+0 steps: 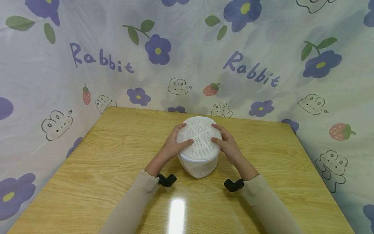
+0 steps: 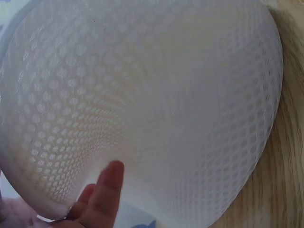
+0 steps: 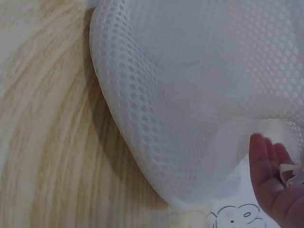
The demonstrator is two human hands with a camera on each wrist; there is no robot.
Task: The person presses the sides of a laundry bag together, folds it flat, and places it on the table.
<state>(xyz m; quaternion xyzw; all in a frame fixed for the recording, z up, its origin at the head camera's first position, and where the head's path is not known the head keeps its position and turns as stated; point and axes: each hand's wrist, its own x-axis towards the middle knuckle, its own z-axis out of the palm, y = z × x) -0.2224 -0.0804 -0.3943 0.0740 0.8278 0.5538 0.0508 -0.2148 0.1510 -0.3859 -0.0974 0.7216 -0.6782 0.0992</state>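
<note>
White bag [image 1: 200,149], round face up, far half of the table [image 1: 122,139]. Left hand [image 1: 174,142] and right hand [image 1: 229,146] grip it from opposite sides, likely so the soft mesh keeps shape.

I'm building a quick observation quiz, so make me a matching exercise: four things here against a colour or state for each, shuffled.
Things:
1. mesh bag
2. table
3. sleeves
4. backdrop

Descriptions:
A. plain beige
B. floral-printed, with the word "Rabbit"
C. white, held between the left hand and right hand
D. yellowish-brown wood grain

Pairs: 1-C, 2-D, 3-A, 4-B
</note>
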